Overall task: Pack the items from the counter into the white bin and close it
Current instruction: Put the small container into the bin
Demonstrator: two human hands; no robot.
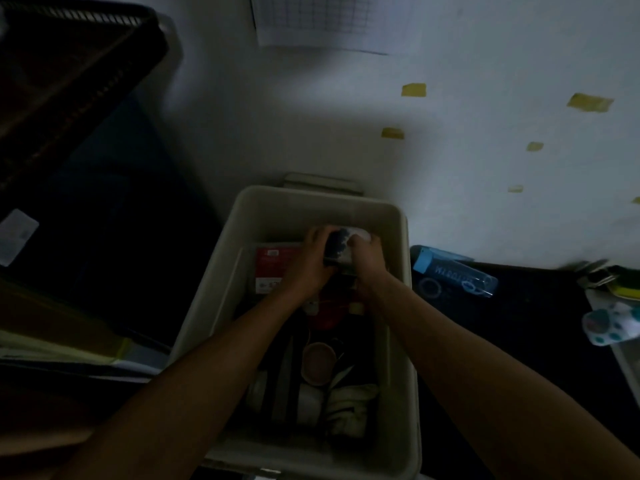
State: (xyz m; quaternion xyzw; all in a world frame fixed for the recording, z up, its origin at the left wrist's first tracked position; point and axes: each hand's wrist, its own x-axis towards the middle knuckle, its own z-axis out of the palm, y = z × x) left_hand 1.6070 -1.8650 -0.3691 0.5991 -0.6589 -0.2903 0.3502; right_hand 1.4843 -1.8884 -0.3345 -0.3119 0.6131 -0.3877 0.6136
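The scene is dim. A white bin [398,306] stands open below a pale wall, and both forearms reach into its far end. The left hand [311,263] and the right hand [369,259] meet there, fingers curled from either side round a white item with a dark blue pattern [343,237], which they hold just above the bin's contents, near the far wall. What kind of item it is cannot be told in this light. Under the left hand a red box [273,266] lies flat against the bin's left side. Nearer the person, a round pinkish-brown piece [318,363] rests among dark things, with bunched white cloth [351,403] beside it towards the near end. To the right of the bin, on the dark counter [526,341], a blue water bottle [453,271] lies on its side close to the bin's rim. Farther right, at the frame's edge, sits a white thing with teal spots [613,325]. Scraps of yellow tape [414,90] are stuck to the wall, and a sheet of grid paper [311,19] hangs at the top.
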